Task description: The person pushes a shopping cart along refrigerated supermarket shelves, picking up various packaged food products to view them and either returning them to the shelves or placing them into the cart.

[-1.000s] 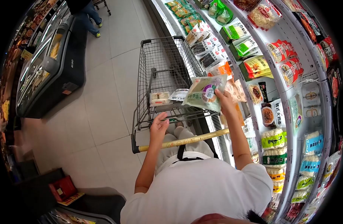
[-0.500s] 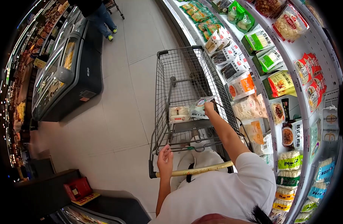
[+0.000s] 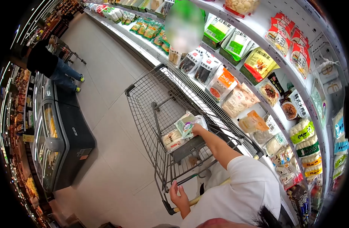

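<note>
My right hand [image 3: 197, 130] reaches down into the wire shopping cart [image 3: 144, 114] and grips the edge of a pale green bag [image 3: 185, 124] with a purple round label. Beside and partly under that bag lies a pack of white noodles [image 3: 172, 139] on the cart's floor. A whitish pack [image 3: 200, 121] shows just past my right hand, partly covered. Near the cart's handle [image 3: 197, 200], at its left end, my left hand [image 3: 179, 195] hovers with its fingers apart and nothing in it.
Refrigerated shelves [image 3: 235, 70] with bagged foods run along the right. A dark freezer case [image 3: 73, 140] stands at the left. Beyond it, a person in a black top [image 3: 43, 57] stands by another cart [image 3: 70, 53]. Grey tiled floor [image 3: 110, 152] lies between freezer and cart.
My right hand has lowered the pale green bag from above the cart into it, beside the noodle pack. The view has turned, and the cart now appears tilted.
</note>
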Motion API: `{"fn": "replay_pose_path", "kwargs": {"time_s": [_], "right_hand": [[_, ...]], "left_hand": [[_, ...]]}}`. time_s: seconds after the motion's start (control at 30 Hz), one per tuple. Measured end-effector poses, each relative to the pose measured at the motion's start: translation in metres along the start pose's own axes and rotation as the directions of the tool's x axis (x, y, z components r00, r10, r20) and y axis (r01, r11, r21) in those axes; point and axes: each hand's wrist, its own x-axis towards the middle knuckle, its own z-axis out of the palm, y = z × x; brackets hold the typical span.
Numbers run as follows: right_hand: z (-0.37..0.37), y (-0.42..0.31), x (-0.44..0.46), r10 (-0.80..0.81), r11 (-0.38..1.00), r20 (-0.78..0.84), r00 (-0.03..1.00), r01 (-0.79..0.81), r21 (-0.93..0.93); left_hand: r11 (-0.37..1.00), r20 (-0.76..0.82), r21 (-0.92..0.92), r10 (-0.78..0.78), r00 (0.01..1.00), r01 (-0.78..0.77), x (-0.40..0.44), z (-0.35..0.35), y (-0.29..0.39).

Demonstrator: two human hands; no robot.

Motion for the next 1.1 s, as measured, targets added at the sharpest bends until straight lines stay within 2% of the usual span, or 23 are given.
{"fn": "replay_pose_path", "kwargs": {"time_s": [0.03,0.07,0.1,0.13,0.17,0.2,0.27,0.33,0.4,0.47,0.53,0.57,0.63,0.67,0.73,0.83,1.1], "right_hand": [[-0.015,-0.006,0.006,0.167,0.961,0.074,0.983,-0.179,0.213],[-0.017,-0.003,0.013,0.302,0.846,0.176,0.937,-0.349,0.403],[-0.049,-0.016,-0.004,0.309,0.799,0.132,0.942,-0.332,0.5],[-0.082,-0.028,-0.023,0.317,0.749,0.082,0.945,-0.302,0.589],[-0.092,-0.031,-0.032,0.213,0.832,-0.067,0.975,-0.145,0.535],[-0.122,-0.04,-0.055,0.124,0.839,-0.069,0.99,-0.067,0.541],[-0.155,-0.053,-0.099,0.063,0.82,-0.206,0.977,0.067,0.569],[-0.199,-0.077,-0.168,0.046,0.837,-0.356,0.933,0.158,0.523],[-0.24,-0.115,-0.249,0.2,0.856,-0.403,0.893,0.041,0.515],[-0.219,-0.122,-0.297,0.245,0.92,-0.603,0.759,0.014,0.391],[-0.202,-0.143,-0.34,0.409,0.882,-0.677,0.611,-0.076,0.465],[-0.193,-0.149,-0.351,0.413,0.883,-0.68,0.606,-0.083,0.462],[-0.178,-0.159,-0.365,0.456,0.889,-0.67,0.586,-0.277,0.364],[-0.177,-0.163,-0.362,0.393,0.919,-0.751,0.531,-0.26,0.297],[-0.184,-0.166,-0.343,0.444,0.89,-0.82,0.362,-0.289,0.354],[-0.197,-0.166,-0.326,0.43,0.891,-0.827,0.362,-0.316,0.326],[-0.234,-0.149,-0.249,0.372,0.92,-0.856,0.36,-0.265,0.289]], "left_hand": [[0.999,0.014,0.023,0.042,0.999,-0.043,-0.002,-0.001,0.003],[0.996,0.026,0.044,0.082,0.996,-0.084,-0.006,-0.003,0.007],[0.994,0.047,0.034,0.107,0.993,-0.108,-0.009,-0.008,0.01],[0.973,0.083,0.134,0.18,0.98,-0.19,-0.012,-0.012,0.014],[0.935,0.12,0.229,0.249,0.961,-0.271,-0.015,-0.014,0.015],[0.931,0.132,0.214,0.274,0.953,-0.297,-0.017,-0.017,0.012],[0.866,0.204,0.288,0.363,0.909,-0.41,-0.017,-0.021,0.007],[0.857,0.206,0.256,0.404,0.891,-0.447,-0.012,-0.016,0.009],[0.847,0.204,0.226,0.442,0.873,-0.482,-0.006,-0.014,0.008],[0.81,0.169,0.266,0.494,0.853,-0.522,0.0,-0.013,0.004],[0.807,0.161,0.247,0.512,0.844,-0.537,0.008,-0.011,0.007],[0.81,0.149,0.239,0.515,0.844,-0.536,0.012,-0.011,0.01],[0.81,0.158,0.232,0.516,0.842,-0.539,0.019,-0.012,0.014],[0.809,0.161,0.233,0.515,0.842,-0.54,0.023,-0.013,0.017],[0.812,0.15,0.226,0.516,0.843,-0.538,0.033,-0.014,0.021],[0.807,0.114,0.231,0.532,0.839,-0.543,0.054,-0.015,0.024],[0.754,0.087,0.346,0.566,0.82,-0.558,0.134,-0.017,0.044]]}}
